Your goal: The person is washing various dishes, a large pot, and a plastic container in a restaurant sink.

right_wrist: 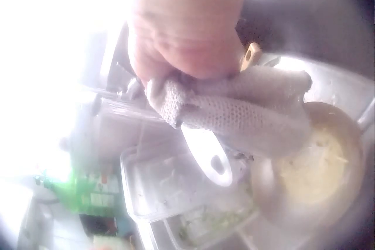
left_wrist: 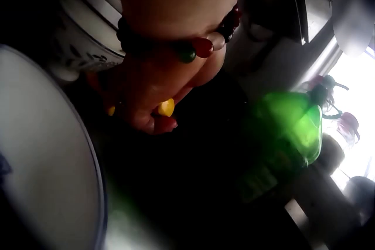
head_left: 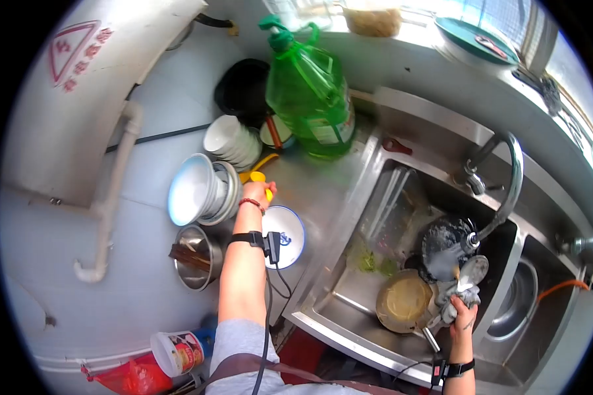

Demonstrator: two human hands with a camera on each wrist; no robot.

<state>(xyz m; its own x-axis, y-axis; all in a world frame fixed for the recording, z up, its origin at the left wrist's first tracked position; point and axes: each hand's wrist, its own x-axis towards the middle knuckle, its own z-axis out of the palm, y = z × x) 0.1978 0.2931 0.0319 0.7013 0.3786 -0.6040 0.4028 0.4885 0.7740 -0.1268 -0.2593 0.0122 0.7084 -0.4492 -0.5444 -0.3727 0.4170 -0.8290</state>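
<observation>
My left hand (head_left: 260, 192) grips a small yellow object (left_wrist: 167, 107), mostly hidden in the fingers, beside a blue-rimmed white bowl (head_left: 284, 237). An orange-yellow utensil (head_left: 260, 168) lies just beyond the hand. Over the sink, my right hand (head_left: 464, 311) holds a grey mesh cloth (right_wrist: 234, 112). From under the cloth sticks a white utensil handle (right_wrist: 208, 159) with a hole near its end. A metal ladle-like head (head_left: 473, 271) shows beside the cloth. Close by are a pan (head_left: 404, 301) with yellowish contents and a dark, wet pan (head_left: 447, 243) below the tap.
The steel sink (head_left: 339, 309) has a curved tap (head_left: 517, 171) at its back right and a metal basin (head_left: 517, 299) in the smaller compartment. A big green bottle (head_left: 313, 99), stacked bowls (head_left: 191, 191) and a metal pot (head_left: 197, 257) stand on the left counter.
</observation>
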